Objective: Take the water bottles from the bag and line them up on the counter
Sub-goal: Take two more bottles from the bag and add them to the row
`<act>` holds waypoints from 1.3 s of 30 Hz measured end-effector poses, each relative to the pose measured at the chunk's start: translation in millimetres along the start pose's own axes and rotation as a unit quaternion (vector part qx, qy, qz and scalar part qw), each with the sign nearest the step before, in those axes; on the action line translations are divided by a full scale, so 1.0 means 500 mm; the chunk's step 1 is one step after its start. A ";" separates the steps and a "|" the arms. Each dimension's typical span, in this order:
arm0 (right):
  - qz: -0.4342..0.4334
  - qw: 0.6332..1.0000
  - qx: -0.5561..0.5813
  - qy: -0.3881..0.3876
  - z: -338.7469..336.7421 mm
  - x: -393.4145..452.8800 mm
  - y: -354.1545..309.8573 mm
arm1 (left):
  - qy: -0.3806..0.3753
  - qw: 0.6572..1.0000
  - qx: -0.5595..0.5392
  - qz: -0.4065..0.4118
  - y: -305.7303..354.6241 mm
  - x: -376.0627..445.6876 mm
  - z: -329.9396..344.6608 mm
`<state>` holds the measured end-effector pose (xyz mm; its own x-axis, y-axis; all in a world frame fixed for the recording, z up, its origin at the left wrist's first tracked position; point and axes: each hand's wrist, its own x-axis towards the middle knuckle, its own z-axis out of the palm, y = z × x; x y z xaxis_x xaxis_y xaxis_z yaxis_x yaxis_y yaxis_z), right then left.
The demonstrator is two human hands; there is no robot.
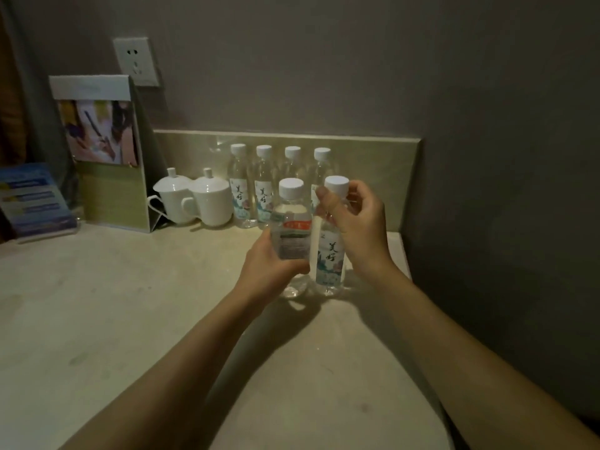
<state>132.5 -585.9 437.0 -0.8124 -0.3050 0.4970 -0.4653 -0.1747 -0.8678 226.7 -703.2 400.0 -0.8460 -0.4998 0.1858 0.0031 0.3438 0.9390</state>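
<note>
Several clear water bottles with white caps [256, 186] stand in a row against the beige backsplash. In front of them, two more stand side by side on the counter [113, 303]. My left hand [266, 271] grips the left one, a bottle with a red-striped label [292, 228], around its lower body. My right hand [357, 228] holds the right one, a bottle with a flowered label [331, 254], near its neck and shoulder. No bag is in view.
Two white lidded cups [194, 203] stand left of the bottle row. A standing brochure holder [107, 151] and a blue leaflet stand [32, 199] sit at the far left. A wall socket [136, 61] is above. The grey wall [503, 190] closes the right side.
</note>
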 end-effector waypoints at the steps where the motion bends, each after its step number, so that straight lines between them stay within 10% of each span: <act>1: -0.001 1.000 -0.005 0.001 0.006 -0.003 0.002 | -0.012 1.000 -0.003 0.005 -0.004 0.003 -0.004; 9: 0.067 0.997 -0.040 0.012 0.038 -0.051 0.026 | -0.138 0.990 0.029 0.026 -0.008 0.025 -0.057; 19: 0.195 0.966 -0.168 -0.004 0.020 -0.147 0.038 | -0.028 0.988 0.145 0.050 0.017 -0.003 -0.055; 33: 0.122 0.933 -0.338 -0.019 -0.013 -0.112 0.057 | -0.164 0.984 -0.065 0.039 0.012 0.026 -0.059; 39: 0.075 0.929 -0.362 -0.019 -0.051 -0.087 0.077 | -0.129 0.989 0.030 0.065 0.022 0.048 -0.029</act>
<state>140.7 -555.6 382.1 -0.8808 -0.3097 0.3582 -0.4731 0.5439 -0.6931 214.2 -722.9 419.0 -0.9481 -0.2321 0.2173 0.0962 0.4422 0.8918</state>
